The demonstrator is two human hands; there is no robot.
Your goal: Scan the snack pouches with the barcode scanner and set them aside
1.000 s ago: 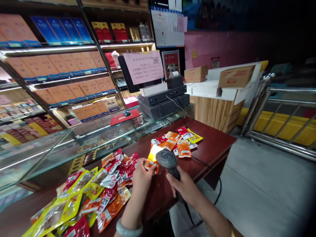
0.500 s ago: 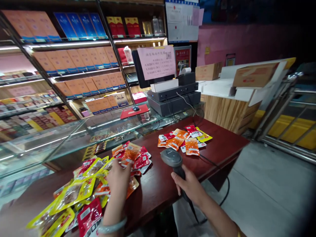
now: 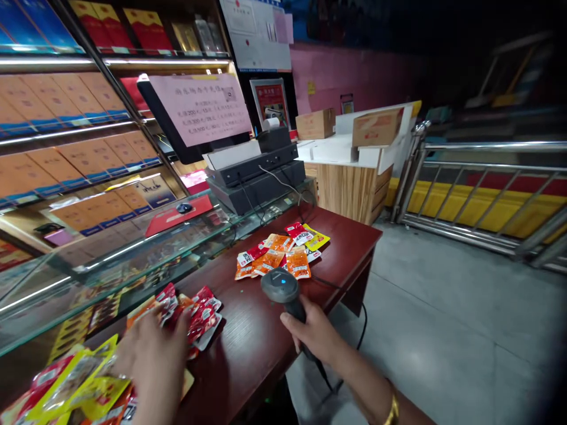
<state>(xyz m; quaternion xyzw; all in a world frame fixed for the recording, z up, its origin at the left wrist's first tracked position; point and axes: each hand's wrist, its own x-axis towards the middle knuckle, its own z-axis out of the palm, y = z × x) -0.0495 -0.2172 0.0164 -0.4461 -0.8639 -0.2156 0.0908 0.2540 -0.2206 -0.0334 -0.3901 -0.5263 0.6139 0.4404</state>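
While left hand (image 3: 153, 360) hovers blurred over near packets (image 3: 195, 313), fingers spread and grasping nothing, pick one packet only, by an edge. Keep barcode side up and flat toward scanner (image 3: 280, 287). Right hand (image 3: 312, 333), fingers clenched round scanner grip, above bench (image 3: 252, 342). Hold head steady, aimed down. Drop read ones on far pile (image 3: 281, 254); keep piles apart.

You are looking at a pink notice (image 3: 200, 108) hanging on the dark monitor (image 3: 165, 121) at the far left, with the cash register (image 3: 257, 177) sitting just right of it. Cardboard boxes (image 3: 376, 126) are resting on the white counter (image 3: 341, 150) farther right, and a steel railing (image 3: 482, 189) is running along the far right.
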